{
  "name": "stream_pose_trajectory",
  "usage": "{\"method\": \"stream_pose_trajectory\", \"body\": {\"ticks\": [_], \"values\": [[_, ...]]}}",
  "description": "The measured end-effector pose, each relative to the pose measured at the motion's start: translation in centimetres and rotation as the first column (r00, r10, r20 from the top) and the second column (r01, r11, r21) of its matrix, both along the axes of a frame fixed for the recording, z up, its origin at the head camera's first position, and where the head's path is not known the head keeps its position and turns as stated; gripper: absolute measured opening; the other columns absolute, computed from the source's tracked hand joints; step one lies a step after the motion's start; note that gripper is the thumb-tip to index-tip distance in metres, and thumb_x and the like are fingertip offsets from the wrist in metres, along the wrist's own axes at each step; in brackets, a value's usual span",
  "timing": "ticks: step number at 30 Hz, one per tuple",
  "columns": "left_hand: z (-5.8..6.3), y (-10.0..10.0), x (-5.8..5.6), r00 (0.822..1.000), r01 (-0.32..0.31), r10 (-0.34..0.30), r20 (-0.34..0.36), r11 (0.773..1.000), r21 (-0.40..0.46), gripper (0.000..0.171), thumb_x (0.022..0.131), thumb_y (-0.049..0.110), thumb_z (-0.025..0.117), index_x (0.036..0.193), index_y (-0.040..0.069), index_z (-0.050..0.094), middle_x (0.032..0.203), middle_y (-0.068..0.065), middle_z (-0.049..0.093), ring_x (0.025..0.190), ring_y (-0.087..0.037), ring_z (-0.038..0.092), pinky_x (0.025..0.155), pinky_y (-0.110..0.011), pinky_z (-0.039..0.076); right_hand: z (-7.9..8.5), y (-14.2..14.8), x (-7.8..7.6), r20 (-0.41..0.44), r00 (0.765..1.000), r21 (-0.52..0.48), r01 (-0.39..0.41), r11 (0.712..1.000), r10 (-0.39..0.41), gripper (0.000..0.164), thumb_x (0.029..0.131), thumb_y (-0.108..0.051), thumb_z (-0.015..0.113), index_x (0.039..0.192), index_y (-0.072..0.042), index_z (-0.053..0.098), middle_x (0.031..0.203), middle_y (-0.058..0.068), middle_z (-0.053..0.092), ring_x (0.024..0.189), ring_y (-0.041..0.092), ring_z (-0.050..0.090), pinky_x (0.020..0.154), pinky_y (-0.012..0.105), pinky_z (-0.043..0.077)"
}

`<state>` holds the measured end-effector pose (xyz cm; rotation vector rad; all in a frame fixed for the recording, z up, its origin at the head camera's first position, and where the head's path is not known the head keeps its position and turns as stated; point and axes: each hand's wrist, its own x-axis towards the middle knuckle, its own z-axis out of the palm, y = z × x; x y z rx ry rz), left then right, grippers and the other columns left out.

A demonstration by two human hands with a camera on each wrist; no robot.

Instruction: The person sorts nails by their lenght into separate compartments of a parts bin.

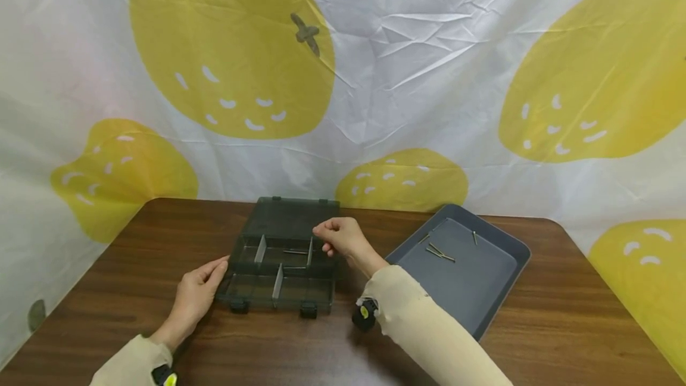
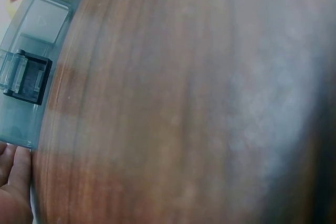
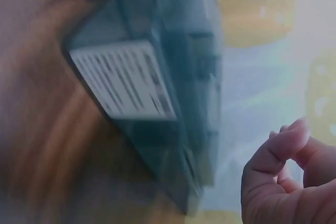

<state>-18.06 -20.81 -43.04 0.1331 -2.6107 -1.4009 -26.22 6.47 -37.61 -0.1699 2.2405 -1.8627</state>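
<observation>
A translucent dark-green compartment box (image 1: 252, 296) lies opened on the wooden table, with its lid (image 1: 295, 216) at the back. Pale dividers (image 1: 277, 282) part its inside, and a thin metal piece, apparently a screw (image 1: 295, 252), lies in a middle compartment. My left hand (image 1: 195, 293) touches the box's left side with fairly straight fingers. Above the box's right part is my right hand (image 1: 345, 240), fingers curled and thumb meeting forefinger. The right wrist view shows nothing visible between those fingertips (image 3: 299, 132). To the right, a grey tray (image 1: 514, 249) carries several thin brass-coloured screws (image 1: 439, 253).
The wooden table (image 1: 257, 350) extends around the box and tray. Behind it hangs a white cloth (image 1: 364, 76) printed with yellow fruit. Two black latches (image 1: 308, 310) stick out from the box's front edge. My right forearm crosses the tray's near left part.
</observation>
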Motion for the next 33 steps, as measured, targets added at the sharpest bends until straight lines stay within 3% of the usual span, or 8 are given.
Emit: {"method": "stream_pose_trajectory", "body": {"ticks": [5, 9, 13, 16, 23, 25, 28, 33], "values": [[0.0, 0.0, 0.0, 1.0, 0.001, -0.001, 0.0, 1.0, -0.003, 0.044, 0.1, 0.032, 0.045, 0.13, 0.001, 0.056, 0.13, -0.016, 0.056, 0.124, -0.031, 0.048, 0.101, -0.046, 0.041, 1.0, 2.6, -0.7, -0.031, 0.992, -0.129, 0.117, 0.985, -0.122, 0.016, 0.091, -0.008, 0.061, 0.096, 0.007, 0.066, 0.072, 0.005, 0.059, 0.046, 0.003, 0.05, 0.045, 0.014, 0.044], [-0.1, -0.1, 0.0, 1.0, -0.001, 0.001, -0.004, 1.0, -0.007, 0.045, 0.1, 0.033, 0.045, 0.129, 0.001, 0.056, 0.129, -0.016, 0.056, 0.124, -0.03, 0.049, 0.101, -0.046, 0.042, 1.4, 5.2, -1.8, 0.053, 0.954, -0.262, 0.298, 0.918, -0.294, 0.02, 0.091, -0.005, 0.059, 0.104, 0.011, 0.06, 0.069, -0.002, 0.053, 0.044, 0.001, 0.049, 0.043, 0.012, 0.042], [-0.2, 0.0, 0.0, 1.0, -0.002, 0.002, -0.012, 1.0, -0.008, 0.044, 0.1, 0.032, 0.045, 0.129, 0.001, 0.056, 0.129, -0.016, 0.057, 0.123, -0.03, 0.05, 0.1, -0.046, 0.042, 1.5, 8.5, -2.8, 0.161, 0.883, -0.366, 0.468, 0.805, -0.44, 0.01, 0.091, -0.005, 0.057, 0.097, 0.003, 0.055, 0.058, -0.005, 0.048, 0.04, 0.0, 0.049, 0.039, 0.011, 0.041], [-0.1, 0.0, 0.0, 1.0, -0.002, 0.002, -0.009, 1.0, -0.008, 0.045, 0.1, 0.033, 0.045, 0.129, 0.001, 0.056, 0.129, -0.016, 0.056, 0.124, -0.031, 0.049, 0.1, -0.046, 0.042, 1.4, 11.0, -3.2, 0.202, 0.824, -0.383, 0.564, 0.732, -0.529, 0.005, 0.091, -0.006, 0.056, 0.091, -0.003, 0.053, 0.054, -0.006, 0.049, 0.039, -0.001, 0.048, 0.039, 0.012, 0.04], [-0.1, -0.1, 0.0, 1.0, -0.003, 0.003, -0.005, 1.0, -0.005, 0.045, 0.1, 0.032, 0.045, 0.13, 0.001, 0.056, 0.13, -0.016, 0.056, 0.124, -0.031, 0.049, 0.101, -0.046, 0.042, 0.0, 16.1, -3.6, 0.248, 0.704, -0.306, 0.708, 0.636, -0.665, 0.013, 0.092, -0.007, 0.055, 0.103, -0.002, 0.055, 0.05, -0.006, 0.051, 0.04, -0.001, 0.049, 0.041, 0.012, 0.042], [-0.1, 0.0, 0.0, 1.0, -0.003, 0.003, -0.005, 1.0, 0.0, 0.044, 0.1, 0.032, 0.045, 0.13, 0.001, 0.056, 0.13, -0.016, 0.056, 0.124, -0.03, 0.049, 0.101, -0.046, 0.042, -0.5, 17.1, -3.7, 0.242, 0.685, -0.288, 0.727, 0.623, -0.687, 0.015, 0.09, -0.004, 0.054, 0.104, 0.002, 0.055, 0.049, -0.006, 0.051, 0.04, -0.001, 0.049, 0.04, 0.012, 0.042], [0.0, 0.0, 0.0, 1.0, -0.004, 0.004, -0.003, 1.0, 0.004, 0.044, 0.1, 0.032, 0.045, 0.13, 0.001, 0.056, 0.13, -0.016, 0.056, 0.125, -0.03, 0.048, 0.101, -0.046, 0.042, -1.1, 18.2, -3.7, 0.24, 0.674, -0.257, 0.738, 0.624, -0.699, 0.016, 0.088, -0.001, 0.053, 0.103, 0.003, 0.055, 0.048, -0.006, 0.051, 0.039, -0.001, 0.048, 0.04, 0.012, 0.042], [0.0, 0.0, 0.0, 1.0, -0.002, 0.002, 0.005, 1.0, 0.014, 0.044, 0.1, 0.032, 0.045, 0.13, 0.0, 0.055, 0.131, -0.016, 0.055, 0.125, -0.03, 0.048, 0.101, -0.046, 0.042, -1.8, 19.2, -3.7, 0.26, 0.689, -0.207, 0.724, 0.658, -0.677, 0.021, 0.087, 0.002, 0.053, 0.108, 0.007, 0.054, 0.05, -0.005, 0.052, 0.039, 0.0, 0.049, 0.04, 0.012, 0.044]]}}
